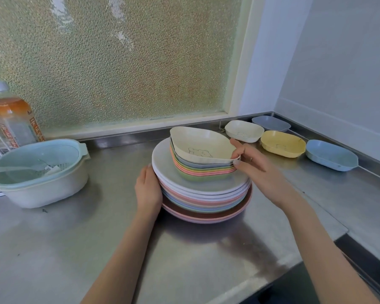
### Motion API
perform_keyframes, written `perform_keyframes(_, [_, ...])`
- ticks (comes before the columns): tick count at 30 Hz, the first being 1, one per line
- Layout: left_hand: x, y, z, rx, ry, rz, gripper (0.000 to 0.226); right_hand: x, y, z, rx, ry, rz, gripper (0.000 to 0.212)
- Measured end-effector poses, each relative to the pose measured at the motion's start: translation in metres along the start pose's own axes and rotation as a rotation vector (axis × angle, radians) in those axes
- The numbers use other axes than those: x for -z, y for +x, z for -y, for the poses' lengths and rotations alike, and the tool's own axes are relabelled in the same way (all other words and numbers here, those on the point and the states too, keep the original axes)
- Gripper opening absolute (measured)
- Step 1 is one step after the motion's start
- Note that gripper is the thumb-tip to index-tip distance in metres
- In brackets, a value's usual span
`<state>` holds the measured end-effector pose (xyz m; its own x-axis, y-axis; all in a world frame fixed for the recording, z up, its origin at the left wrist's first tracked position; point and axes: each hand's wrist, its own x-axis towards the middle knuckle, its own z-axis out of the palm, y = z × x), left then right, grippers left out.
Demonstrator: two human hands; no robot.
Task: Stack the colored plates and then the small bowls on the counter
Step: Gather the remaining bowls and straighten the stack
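My right hand (253, 166) pinches the cream bowl (201, 145) atop the nested bowls (203, 170); four loose bowls (282, 143) lie beyond it. My left hand (147, 189), fingers straight, steadies the plates (206, 198), too blurred to count.

right hand (253, 170) pinching cream bowl (201, 145), stacked plates (198, 194)

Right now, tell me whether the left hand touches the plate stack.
Touching. The head view shows the left hand with its palm pressed flat against the left edge of the plate stack, no gap between them.
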<state>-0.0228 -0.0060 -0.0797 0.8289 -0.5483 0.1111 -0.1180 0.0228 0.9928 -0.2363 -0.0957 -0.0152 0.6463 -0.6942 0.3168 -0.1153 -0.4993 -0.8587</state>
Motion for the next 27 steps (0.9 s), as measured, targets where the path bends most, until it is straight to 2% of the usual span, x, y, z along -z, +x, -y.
perform_keyframes(3, [-0.001,-0.003,-0.008,0.017,-0.036,-0.017,0.032,0.001,-0.005,-0.002,-0.014,0.047,-0.011,0.012])
perform_keyframes(5, [0.002,-0.007,-0.025,-0.076,-0.043,-0.134,0.028,0.004,-0.009,-0.003,-0.018,0.06,-0.028,0.019])
perform_keyframes(7, [0.007,-0.017,-0.049,-0.298,-0.034,-0.296,0.029,0.011,-0.015,-0.004,-0.032,0.046,-0.082,0.027])
perform_keyframes(9, [0.006,-0.04,-0.072,-0.575,-0.031,-0.325,0.031,0.024,-0.021,-0.007,-0.061,0.018,-0.163,0.029])
perform_keyframes(11, [-0.007,-0.066,-0.086,-0.797,0.073,-0.173,0.029,0.044,-0.027,-0.016,-0.091,-0.004,-0.231,0.027])
perform_keyframes(14, [-0.042,-0.092,-0.096,-1.013,0.285,0.177,0.024,0.084,-0.037,-0.038,-0.166,-0.072,-0.339,0.023])
perform_keyframes(17, [-0.089,-0.118,-0.11,-1.189,0.456,0.36,0.024,0.126,-0.042,-0.07,-0.261,-0.196,-0.493,0.021])
perform_keyframes(19, [-0.124,-0.137,-0.118,-1.178,0.531,0.46,0.023,0.151,-0.041,-0.095,-0.307,-0.343,-0.569,0.023])
perform_keyframes(24, [-0.236,-0.121,-0.083,-0.807,0.773,0.775,0.034,0.195,-0.026,-0.14,-0.447,-0.639,-0.59,0.04])
perform_keyframes(27, [-0.283,-0.088,-0.053,-0.79,0.891,0.729,0.041,0.206,-0.013,-0.155,-0.526,-0.807,-0.525,0.049])
